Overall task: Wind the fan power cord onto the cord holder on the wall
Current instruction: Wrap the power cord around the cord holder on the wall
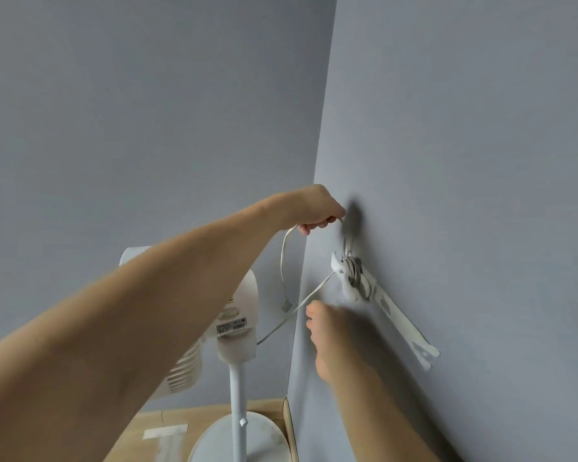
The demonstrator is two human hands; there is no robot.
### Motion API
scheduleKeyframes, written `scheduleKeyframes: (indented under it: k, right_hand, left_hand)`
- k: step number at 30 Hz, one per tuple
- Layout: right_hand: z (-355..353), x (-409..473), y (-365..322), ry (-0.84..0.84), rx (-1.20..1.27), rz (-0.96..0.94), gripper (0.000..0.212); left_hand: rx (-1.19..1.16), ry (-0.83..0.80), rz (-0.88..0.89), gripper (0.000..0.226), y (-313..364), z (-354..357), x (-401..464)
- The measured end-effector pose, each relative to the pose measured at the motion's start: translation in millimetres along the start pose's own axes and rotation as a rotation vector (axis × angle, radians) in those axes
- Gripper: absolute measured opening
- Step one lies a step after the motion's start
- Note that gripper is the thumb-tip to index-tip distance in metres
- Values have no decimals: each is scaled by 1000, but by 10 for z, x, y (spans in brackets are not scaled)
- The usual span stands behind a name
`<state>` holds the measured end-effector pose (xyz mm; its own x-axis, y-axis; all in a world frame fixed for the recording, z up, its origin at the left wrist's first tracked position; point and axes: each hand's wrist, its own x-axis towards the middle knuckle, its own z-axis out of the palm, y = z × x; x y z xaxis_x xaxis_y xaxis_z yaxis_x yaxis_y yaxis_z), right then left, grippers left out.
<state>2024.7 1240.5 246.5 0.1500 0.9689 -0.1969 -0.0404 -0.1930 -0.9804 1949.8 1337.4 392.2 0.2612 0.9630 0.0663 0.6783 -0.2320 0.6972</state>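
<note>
A long white cord holder [396, 318] is fixed on the grey right wall, slanting down to the right. Several turns of the white fan cord [356, 273] are wrapped around its upper end. My left hand [317, 208] is shut on the cord above the holder, close to the wall. From it a loop hangs down to the plug [286, 306], and one strand rises from the holder to the hand. Another strand [301, 308] runs from the holder down left to the white standing fan [234, 321]. My right hand [324, 335] is below the holder, blurred, fingers apart, holding nothing that I can see.
The fan's pole [237, 411] and round base [247, 441] stand on a cardboard sheet [167, 425] in the corner. The two grey walls meet at a corner [314, 181] right behind the fan.
</note>
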Motion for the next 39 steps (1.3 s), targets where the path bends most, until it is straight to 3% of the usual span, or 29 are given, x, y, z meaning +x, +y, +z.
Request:
scheduleKeyframes:
  k: [4,8,11,13,16,20,24,29,36,39]
  right_hand:
    - [-8,-256,-111,-64,-23,-121,40]
    - [-30,-417,-181,-142,137,-218,23]
    - [-90,-504,-220,-219,333,-255,43]
    - [-136,-560,-249,-169,438,-283,47]
    - [-212,-699,-231,52,481,-341,45]
    - [-292,-832,-167,250,478,-350,49]
    - [-344,-862,-123,374,538,-350,44]
    - [-348,-862,37,376,505,-296,35]
    - [-359,-716,242,249,403,-82,25]
    - [-374,-617,287,223,257,-111,25]
  left_hand:
    - [31,-84,-38,28,327,-9,-211]
    - [5,-123,-31,24,510,51,-413]
    - [56,-145,-5,21,525,143,-538]
    - [67,-175,1,18,496,193,-601]
    - [111,-137,21,18,379,245,-642]
    - [264,-30,52,36,76,400,-612]
    - [167,24,84,31,-140,553,-579]
    - [143,118,134,15,-185,612,-563]
    - [127,140,127,14,-158,640,-543]
    - [138,151,119,11,-103,629,-544]
